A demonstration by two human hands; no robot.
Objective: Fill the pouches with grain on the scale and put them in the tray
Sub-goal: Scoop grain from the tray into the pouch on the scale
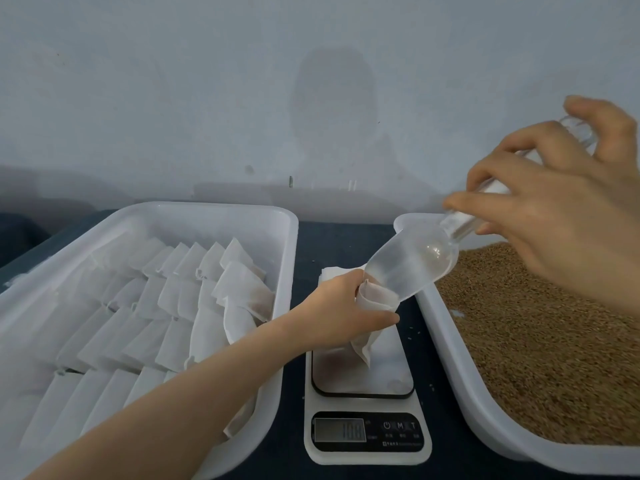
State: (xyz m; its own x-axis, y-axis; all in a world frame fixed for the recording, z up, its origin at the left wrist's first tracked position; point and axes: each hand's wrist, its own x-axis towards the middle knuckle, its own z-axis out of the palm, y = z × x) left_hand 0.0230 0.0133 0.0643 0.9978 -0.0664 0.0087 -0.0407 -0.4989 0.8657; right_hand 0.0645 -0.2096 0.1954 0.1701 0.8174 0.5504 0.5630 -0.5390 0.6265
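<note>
Nearest, scale on dark worktop, display digits blurred. The pouch has its lower end on the platform, left hand fingers curled round its open top, contents not visible. Clear scoop tilted, lip at pouch mouth, right hand fingers wrapped round the mostly hidden handle. Left tray packed with white pouches, and right tray of grain, both cut off by frame.
</note>
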